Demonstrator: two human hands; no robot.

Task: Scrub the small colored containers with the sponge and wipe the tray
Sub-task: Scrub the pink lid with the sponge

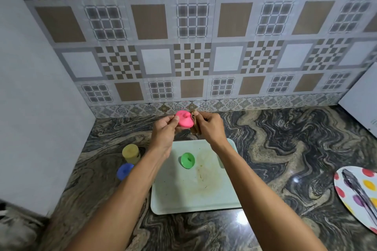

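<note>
My left hand (164, 128) holds a small pink container (184, 121) up above the counter, near the back wall. My right hand (210, 126) grips a brownish sponge (195, 123) and presses it against the pink container's right side. Below my hands lies a pale green tray (195, 193) with brown stains in its middle. A green container (187, 160) stands on the tray's far part. Left of the tray, on the counter, stand a yellow container (131, 153) and a blue container (124, 171).
The counter (275, 149) is dark swirled marble. At the right edge lies a white plate (359, 193) with coloured dots, metal tongs (359, 187) resting on it. A patterned tile wall runs behind. A white panel stands at the left and a white appliance at the far right.
</note>
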